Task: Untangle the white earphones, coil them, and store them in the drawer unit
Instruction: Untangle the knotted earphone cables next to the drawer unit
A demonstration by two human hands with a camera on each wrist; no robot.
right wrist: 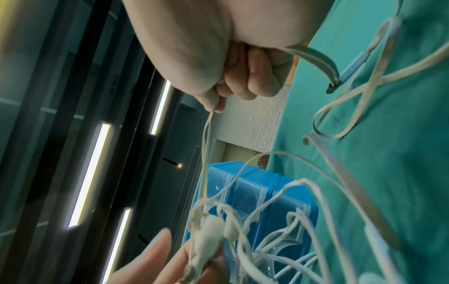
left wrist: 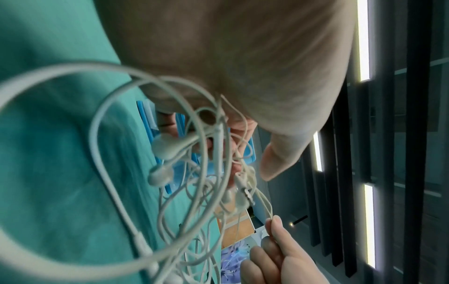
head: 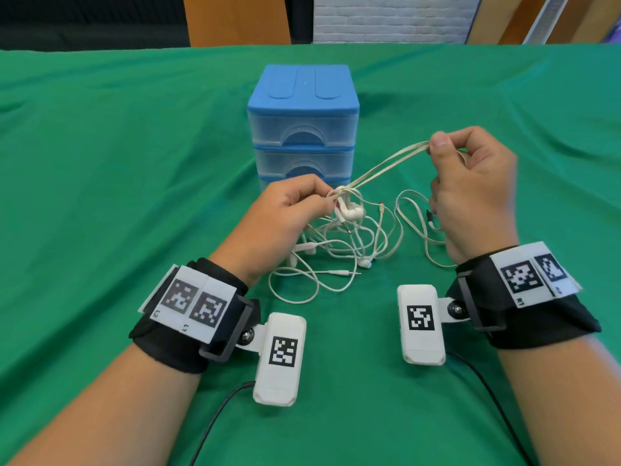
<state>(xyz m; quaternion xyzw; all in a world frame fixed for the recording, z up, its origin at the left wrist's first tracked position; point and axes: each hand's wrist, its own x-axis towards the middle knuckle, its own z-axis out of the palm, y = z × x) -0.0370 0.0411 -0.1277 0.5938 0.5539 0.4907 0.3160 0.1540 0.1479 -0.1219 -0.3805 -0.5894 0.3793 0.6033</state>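
Note:
A tangle of white earphones (head: 349,247) lies on the green cloth in front of the blue drawer unit (head: 303,126), partly lifted. My left hand (head: 295,210) pinches the knot of wires and earbuds (head: 349,213) just above the cloth. My right hand (head: 470,169) is raised to the right and pinches a doubled flat cable (head: 389,163) that runs taut down to the knot. The right wrist view shows that cable (right wrist: 206,138) leaving my thumb and finger, with the drawer unit (right wrist: 252,201) behind. The left wrist view shows blurred loops and earbuds (left wrist: 165,148) under my palm. All drawers look closed.
The green tablecloth (head: 134,163) covers the whole table. Loose cable loops and a jack plug (head: 342,273) spread toward me between my wrists. A wooden panel and a white brick wall stand beyond the table's far edge.

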